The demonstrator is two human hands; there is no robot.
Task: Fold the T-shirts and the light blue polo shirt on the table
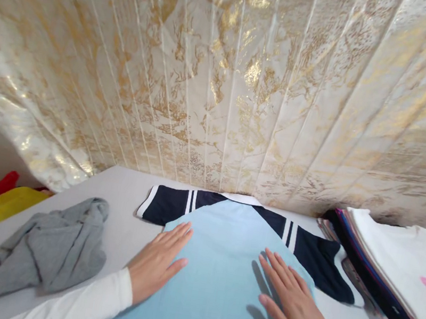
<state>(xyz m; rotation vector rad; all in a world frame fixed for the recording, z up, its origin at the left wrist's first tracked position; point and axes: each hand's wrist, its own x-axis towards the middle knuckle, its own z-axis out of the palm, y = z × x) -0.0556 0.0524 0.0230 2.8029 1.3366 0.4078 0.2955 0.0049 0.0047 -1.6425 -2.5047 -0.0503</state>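
Observation:
A light blue T-shirt [213, 283] lies spread flat, its collar toward the wall and its dark navy sleeves with white stripes stretched out to both sides. On the shirt's left side, below the sleeve, my left hand [160, 261] rests with its fingers extended. My right hand [290, 298] is over the right side of the shirt, fingers stretched out; a shadow under it suggests a small gap above the cloth. Neither hand holds anything. The lower part of the shirt runs out of view at the bottom.
A crumpled grey garment [57, 248] lies on the white table [127, 189] to the left. At the right stands a stack of folded clothes [398, 264] with a white shirt on top. Yellow and red cloth [3, 207] lies beyond the left edge. A gold-patterned curtain [226, 75] hangs behind.

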